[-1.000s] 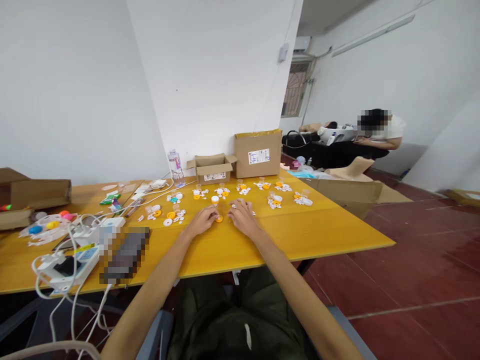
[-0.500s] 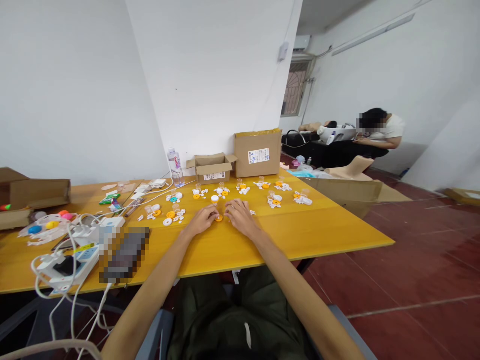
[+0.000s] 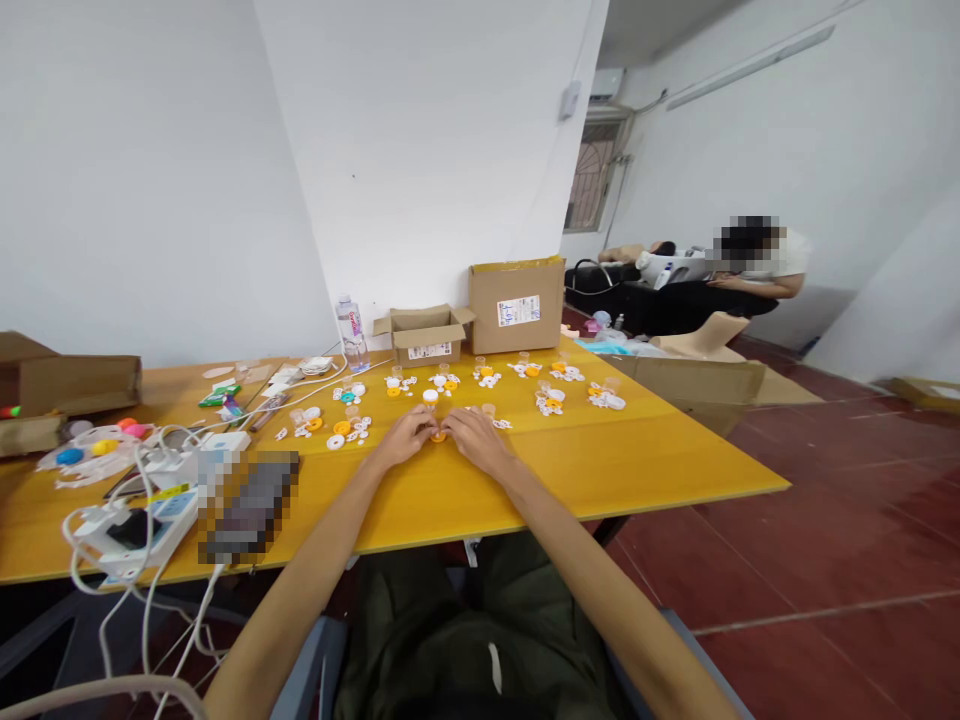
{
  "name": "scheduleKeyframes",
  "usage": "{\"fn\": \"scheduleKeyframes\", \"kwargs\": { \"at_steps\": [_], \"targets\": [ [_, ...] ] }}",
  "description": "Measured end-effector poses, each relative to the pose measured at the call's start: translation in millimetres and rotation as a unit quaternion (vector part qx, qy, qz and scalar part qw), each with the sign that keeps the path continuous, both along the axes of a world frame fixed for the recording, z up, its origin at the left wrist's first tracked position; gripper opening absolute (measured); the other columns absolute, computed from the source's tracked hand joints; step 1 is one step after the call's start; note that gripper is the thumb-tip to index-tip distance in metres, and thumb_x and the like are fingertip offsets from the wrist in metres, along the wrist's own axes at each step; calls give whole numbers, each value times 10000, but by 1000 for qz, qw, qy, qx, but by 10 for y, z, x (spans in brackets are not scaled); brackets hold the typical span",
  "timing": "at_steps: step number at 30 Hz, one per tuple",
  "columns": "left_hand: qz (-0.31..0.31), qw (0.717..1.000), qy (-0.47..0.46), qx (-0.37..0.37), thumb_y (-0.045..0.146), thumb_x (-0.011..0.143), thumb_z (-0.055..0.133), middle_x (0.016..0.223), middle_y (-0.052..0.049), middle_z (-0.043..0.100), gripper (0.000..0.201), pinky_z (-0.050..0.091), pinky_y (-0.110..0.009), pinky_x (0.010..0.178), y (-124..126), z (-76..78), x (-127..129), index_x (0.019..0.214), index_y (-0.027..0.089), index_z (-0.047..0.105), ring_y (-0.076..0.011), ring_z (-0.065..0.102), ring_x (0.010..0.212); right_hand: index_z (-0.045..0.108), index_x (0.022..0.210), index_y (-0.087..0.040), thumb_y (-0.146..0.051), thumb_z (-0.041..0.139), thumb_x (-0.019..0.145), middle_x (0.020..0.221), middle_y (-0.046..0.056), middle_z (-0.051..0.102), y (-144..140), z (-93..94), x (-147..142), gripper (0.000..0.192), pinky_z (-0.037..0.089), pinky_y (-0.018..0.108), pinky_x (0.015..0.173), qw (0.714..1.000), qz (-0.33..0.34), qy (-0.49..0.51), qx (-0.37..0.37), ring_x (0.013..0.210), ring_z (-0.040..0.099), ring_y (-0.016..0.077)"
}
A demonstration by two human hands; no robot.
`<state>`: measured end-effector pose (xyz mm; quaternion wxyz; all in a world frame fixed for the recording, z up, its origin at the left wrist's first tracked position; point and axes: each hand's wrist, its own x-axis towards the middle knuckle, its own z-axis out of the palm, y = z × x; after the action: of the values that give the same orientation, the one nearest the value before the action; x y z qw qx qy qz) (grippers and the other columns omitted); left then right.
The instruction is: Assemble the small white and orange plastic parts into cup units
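Observation:
An orange round plastic part (image 3: 439, 437) lies low on the yellow table between my hands. My left hand (image 3: 409, 436) has its fingers closed at the part's left side. From the right, my right hand (image 3: 474, 437) reaches the same part with its fingertips bent down together on it. Just beyond my fingers stands a small clear cup with a white cap (image 3: 430, 397). A small clear cup (image 3: 489, 411) and white plastic bits (image 3: 502, 424) lie beyond my right hand. My fingers partly cover the orange part.
Several groups of small white, orange and clear parts (image 3: 555, 402) ring my hands. Behind them stand an open carton (image 3: 427, 345), a taller box (image 3: 517, 305) and a water bottle (image 3: 351, 335). Power strips (image 3: 172, 515) and a phone (image 3: 255, 505) are at left. A person (image 3: 765, 265) sits at far right.
My right hand has moved slightly left and lowered its fingers onto the orange part, uncovering the clear cup beyond it. My left hand stays almost in place.

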<state>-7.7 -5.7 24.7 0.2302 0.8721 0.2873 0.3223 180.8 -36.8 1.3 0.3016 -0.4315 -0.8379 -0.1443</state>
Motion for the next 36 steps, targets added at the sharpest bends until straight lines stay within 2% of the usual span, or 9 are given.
{"fn": "scheduleKeyframes", "kwargs": {
  "at_steps": [8, 13, 24, 36],
  "targets": [
    [7, 999, -11, -33, 273, 854, 617, 803, -4, 563, 114, 465, -291, 724, -9, -12, 8, 781, 187, 598, -150, 521, 727, 665, 949, -215, -100, 532, 932, 889, 52, 671, 2, 5, 6, 177, 437, 325, 820, 999, 1, -38, -11, 860, 597, 196],
    [5, 998, -7, -68, 349, 799, 679, 775, 12, 568, 196, 456, -272, 714, -29, -9, 14, 849, 192, 574, -137, 499, 718, 671, 961, -210, -84, 544, 915, 909, 56, 680, 9, -11, -6, 185, 439, 324, 823, 999, 6, -41, -10, 883, 604, 195],
    [-16, 994, -27, -103, 303, 780, 682, 824, -1, 591, 185, 473, -287, 765, 27, -51, -5, 892, 195, 581, -146, 529, 769, 698, 985, -216, -48, 544, 893, 918, 61, 690, -30, 34, -31, 245, 447, 332, 835, 999, 11, -43, -16, 915, 601, 203],
    [-25, 990, -50, -132, 285, 756, 721, 840, -1, 591, 205, 474, -287, 775, 51, -58, -16, 881, 186, 591, -141, 529, 782, 679, 931, -216, -88, 559, 909, 946, 62, 665, -42, 50, -37, 177, 445, 325, 800, 1000, 18, -12, -10, 919, 569, 209]
  ]
}}
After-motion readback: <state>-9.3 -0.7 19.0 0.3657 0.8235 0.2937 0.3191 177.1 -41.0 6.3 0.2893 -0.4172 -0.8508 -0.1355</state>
